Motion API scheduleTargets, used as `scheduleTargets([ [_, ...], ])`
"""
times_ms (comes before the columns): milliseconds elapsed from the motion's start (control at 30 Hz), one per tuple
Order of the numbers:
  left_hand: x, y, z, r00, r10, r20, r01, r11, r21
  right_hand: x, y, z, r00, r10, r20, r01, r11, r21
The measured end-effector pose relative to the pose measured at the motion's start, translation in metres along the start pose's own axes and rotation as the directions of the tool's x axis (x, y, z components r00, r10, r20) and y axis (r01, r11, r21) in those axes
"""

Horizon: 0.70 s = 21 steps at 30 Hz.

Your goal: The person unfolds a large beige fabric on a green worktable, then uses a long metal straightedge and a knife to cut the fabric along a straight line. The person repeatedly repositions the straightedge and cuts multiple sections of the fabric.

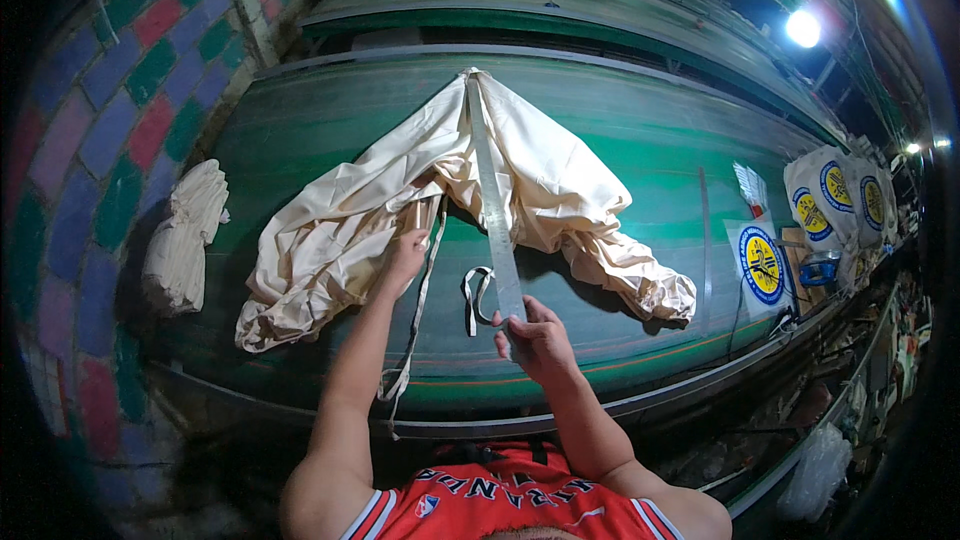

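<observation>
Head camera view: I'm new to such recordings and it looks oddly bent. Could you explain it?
No robot here: these are a person's bare hands, seen by a wide fisheye camera worn on the head, looking down. The lens bends straight edges. A large cream cloth lies in loose folds on a green table. The right hand holds a long metal ruler, which reaches to the cloth's far peak. The left hand is at the cloth's near side; its exact hold is unclear. A folded cloth bundle sits at the picture's left.
</observation>
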<state>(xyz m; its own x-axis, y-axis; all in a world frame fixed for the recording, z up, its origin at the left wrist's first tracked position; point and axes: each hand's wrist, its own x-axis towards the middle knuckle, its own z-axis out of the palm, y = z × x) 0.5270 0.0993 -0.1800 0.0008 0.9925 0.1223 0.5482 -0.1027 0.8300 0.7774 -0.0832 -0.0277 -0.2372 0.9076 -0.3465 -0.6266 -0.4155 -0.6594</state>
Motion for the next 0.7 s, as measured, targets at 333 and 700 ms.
scheduleTargets([
  [333,-0.021,-0.008,-0.01,0.941,0.059,0.332,-0.119,0.979,0.164,-0.049,-0.027,-0.006,0.961,-0.267,0.076,0.27,0.962,-0.035],
  [700,-0.015,0.036,0.014,0.993,0.066,0.097,-0.096,0.934,0.345,-0.068,0.011,-0.042,0.98,-0.177,0.087,0.178,0.984,0.0],
])
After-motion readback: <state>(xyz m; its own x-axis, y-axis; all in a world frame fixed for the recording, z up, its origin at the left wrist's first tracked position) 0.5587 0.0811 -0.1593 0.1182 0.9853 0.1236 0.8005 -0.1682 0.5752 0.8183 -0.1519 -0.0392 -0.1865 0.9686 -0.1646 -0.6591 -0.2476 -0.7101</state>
